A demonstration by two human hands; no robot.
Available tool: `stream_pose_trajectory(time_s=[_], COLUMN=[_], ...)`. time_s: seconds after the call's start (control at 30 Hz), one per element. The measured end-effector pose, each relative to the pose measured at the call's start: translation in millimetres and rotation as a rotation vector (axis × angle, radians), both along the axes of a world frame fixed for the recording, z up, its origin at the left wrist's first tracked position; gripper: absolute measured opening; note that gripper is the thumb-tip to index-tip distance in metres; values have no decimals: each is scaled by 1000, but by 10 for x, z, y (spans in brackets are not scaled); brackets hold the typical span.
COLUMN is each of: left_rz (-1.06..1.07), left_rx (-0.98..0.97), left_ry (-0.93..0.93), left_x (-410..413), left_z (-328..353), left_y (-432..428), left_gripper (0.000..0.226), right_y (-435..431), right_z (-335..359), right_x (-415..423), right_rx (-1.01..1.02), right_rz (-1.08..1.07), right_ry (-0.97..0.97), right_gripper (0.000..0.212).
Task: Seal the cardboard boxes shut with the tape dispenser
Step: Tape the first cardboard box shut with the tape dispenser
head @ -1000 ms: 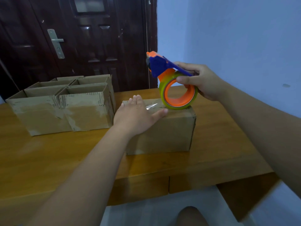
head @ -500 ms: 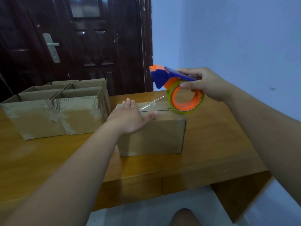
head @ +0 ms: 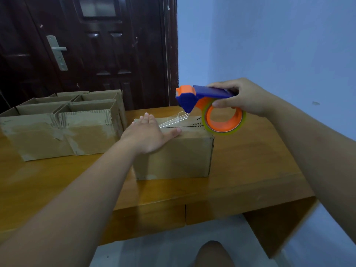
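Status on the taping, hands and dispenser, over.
Left hand flat on closed box. Right hand grips tape dispenser over its right end, clear tape strung down to the top. Open boxes off left, path unblocked.

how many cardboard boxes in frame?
5. Closed box under the left hand; four open, left of it in a two-by-two block: front-left, front-right, back-left, back-right. More may be hidden behind.
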State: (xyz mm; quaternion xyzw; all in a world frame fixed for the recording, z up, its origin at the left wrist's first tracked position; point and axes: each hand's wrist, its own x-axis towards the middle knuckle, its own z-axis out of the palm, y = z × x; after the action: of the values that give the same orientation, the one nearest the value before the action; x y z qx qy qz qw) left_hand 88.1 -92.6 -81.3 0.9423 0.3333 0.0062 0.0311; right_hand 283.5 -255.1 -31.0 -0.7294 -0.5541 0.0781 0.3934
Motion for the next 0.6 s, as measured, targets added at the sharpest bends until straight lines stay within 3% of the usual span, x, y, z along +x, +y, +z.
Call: stream_pose_trajectory(time_s=[0.2, 0.33, 0.43, 0.6], left_rz=[12, 8, 3, 4], left_rx=[19, 20, 12, 24], left_ry=[18, 10, 12, 14], left_x=[-13, -23, -31, -24], left_z=[-19, -20, -12, -26], left_y=[-1, -5, -9, -11], left_gripper=[111, 111, 112, 105], right_y=[-45, -107, -171, -263], right_z=[54, -87, -208, -495], right_x=[15, 64, 117, 150], right_rx=[-162, -75, -41, -30], right_rz=[6, -51, -46, -54], right_ry=[-130, -51, 1, 63], right_gripper=[43, 47, 36, 61])
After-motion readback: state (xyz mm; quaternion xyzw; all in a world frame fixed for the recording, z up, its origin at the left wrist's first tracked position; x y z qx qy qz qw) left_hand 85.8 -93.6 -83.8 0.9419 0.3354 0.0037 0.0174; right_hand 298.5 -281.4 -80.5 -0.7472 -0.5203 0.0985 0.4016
